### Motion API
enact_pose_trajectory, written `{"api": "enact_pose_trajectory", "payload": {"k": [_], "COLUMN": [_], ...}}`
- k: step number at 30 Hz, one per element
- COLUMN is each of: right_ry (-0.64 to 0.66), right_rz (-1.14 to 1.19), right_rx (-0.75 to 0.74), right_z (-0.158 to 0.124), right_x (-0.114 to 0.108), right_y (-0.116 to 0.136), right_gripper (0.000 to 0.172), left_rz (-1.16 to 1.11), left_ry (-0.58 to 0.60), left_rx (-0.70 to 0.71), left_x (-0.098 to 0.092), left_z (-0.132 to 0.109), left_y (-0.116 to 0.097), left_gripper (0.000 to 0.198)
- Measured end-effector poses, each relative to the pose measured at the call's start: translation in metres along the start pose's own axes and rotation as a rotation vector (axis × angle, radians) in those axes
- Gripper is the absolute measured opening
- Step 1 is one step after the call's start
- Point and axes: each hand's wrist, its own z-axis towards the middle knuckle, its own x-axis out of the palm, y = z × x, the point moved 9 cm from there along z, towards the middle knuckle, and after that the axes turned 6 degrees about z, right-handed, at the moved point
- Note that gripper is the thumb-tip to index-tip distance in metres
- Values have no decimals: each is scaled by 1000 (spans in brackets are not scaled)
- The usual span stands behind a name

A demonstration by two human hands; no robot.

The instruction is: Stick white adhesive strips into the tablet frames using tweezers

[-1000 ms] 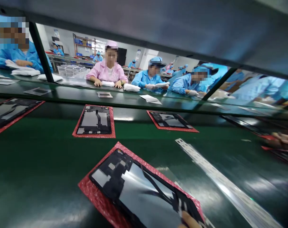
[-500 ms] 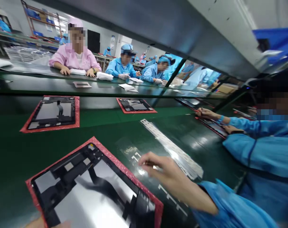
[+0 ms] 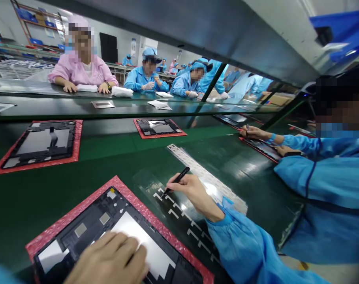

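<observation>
A tablet housing (image 3: 87, 216) with its inner side up lies on a red bubble-wrap sheet (image 3: 167, 236) in front of me. My left hand (image 3: 108, 258) rests over its silvery middle, fingers loosely bent and their tips hidden. Black tweezers (image 3: 179, 178) are pinched in my right hand (image 3: 194, 193). Their tip touches or hovers just over the small white L-shaped pieces (image 3: 173, 213) at the upper end of a clear sheet (image 3: 145, 182). This sheet lies right of the housing.
A long white perforated strip (image 3: 209, 177) lies beyond my right hand. Two more housings (image 3: 44, 141) (image 3: 158, 126) on red wrap lie farther back on the green bench (image 3: 108, 165). A co-worker's arm (image 3: 315, 169) works at right. An overhead shelf (image 3: 167, 35) crosses above.
My left hand has come from the near edge onto the housing, covering its black ribbon cable. My right hand has moved onto the clear sheet, its tweezers now plainly visible. The view has shifted slightly.
</observation>
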Motion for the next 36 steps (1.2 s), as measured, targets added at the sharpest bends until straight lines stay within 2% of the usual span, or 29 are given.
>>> {"api": "enact_pose_trajectory", "payload": {"k": [1, 4, 7, 10, 14, 22, 26, 28, 31, 34, 36], "right_ry": [-25, -80, -104, -110, -103, -135, -169, -185, -182, -138, -57], "right_rz": [12, 55, 94, 131, 180, 282, 331, 341, 333, 340, 372], "right_rx": [-9, -25, -14, 15, 57, 109, 127, 138, 174, 261, 314], "right_z": [1, 3, 5, 6, 6, 6, -5, -17, -42, -65, -75], "right_x": [-1, -5, -8, -10, -9, -11, -13, -11, -5, 9, 31], "right_y": [-2, -7, -14, -20, -26, -30, -9, 7, 27, 29, 26], "right_gripper": [16, 16, 16, 15, 16, 20, 15, 11, 9, 10, 11], "left_rz": [20, 107, 156, 176, 182, 151, 125, 110, 105, 133, 157], "left_ry": [25, 74, 121, 156, 196, 261, 267, 270, 260, 260, 284], "left_rx": [26, -18, -19, -4, -4, -12, -41, -55, -90, -141, -165], "left_x": [13, 51, 80, 94, 97, 91, 88, 78, 46, 8, -9], "left_z": [16, 50, 58, 51, 48, 55, 58, 55, 33, -10, -44], "left_y": [-2, 13, 27, 33, 32, 31, 31, 33, 49, 73, 86], "left_gripper": [18, 25, 33, 36, 37, 36, 37, 36, 35, 38, 41]}}
